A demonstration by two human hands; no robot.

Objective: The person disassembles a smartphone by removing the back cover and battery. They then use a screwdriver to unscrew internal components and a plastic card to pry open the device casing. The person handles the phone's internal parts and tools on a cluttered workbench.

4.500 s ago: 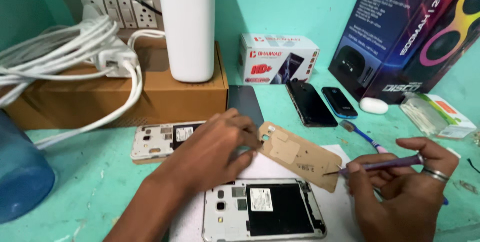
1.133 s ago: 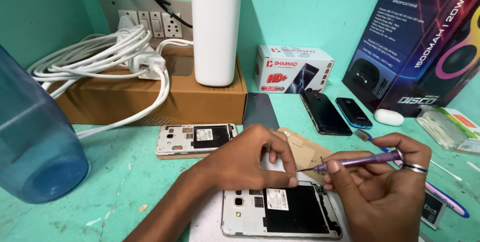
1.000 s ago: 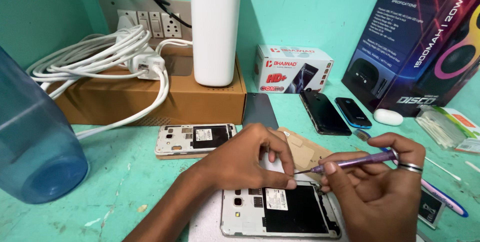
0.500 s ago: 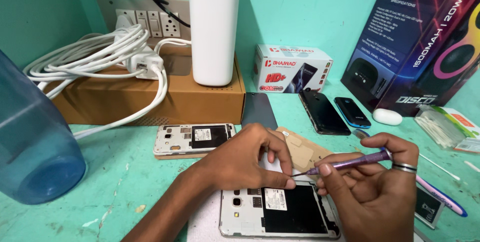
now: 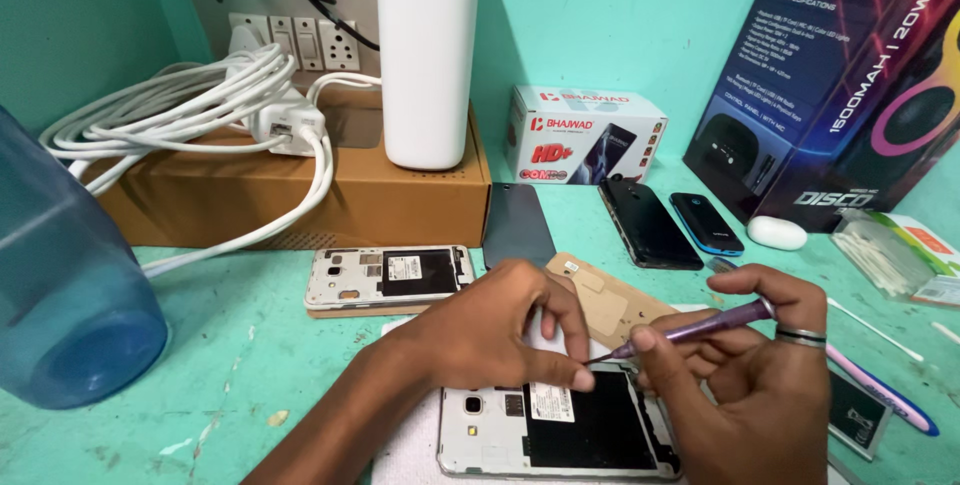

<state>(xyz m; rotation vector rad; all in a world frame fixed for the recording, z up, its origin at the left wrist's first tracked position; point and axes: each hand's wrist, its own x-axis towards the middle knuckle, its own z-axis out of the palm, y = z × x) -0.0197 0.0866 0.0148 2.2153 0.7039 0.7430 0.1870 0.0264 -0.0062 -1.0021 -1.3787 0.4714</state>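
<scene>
Little has shifted: the purple screwdriver (image 5: 700,326) is kept pinched in right-hand fingers (image 5: 650,343), while left-hand fingers (image 5: 560,370) are pressed together on the opened phone (image 5: 555,432), steadied on the bench (image 5: 250,375).

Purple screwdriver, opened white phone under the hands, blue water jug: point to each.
Purple screwdriver (image 5: 700,325), head view, mid shaft.
Opened white phone (image 5: 560,435), head view, black battery bay.
Blue water jug (image 5: 60,295), head view, side wall.

A purple screwdriver (image 5: 700,328) sits over a white-framed opened phone (image 5: 555,432) with a black middle, on a turquoise desk (image 5: 250,365), beside a translucent blue jug (image 5: 60,295) and a brown box (image 5: 290,190).
</scene>
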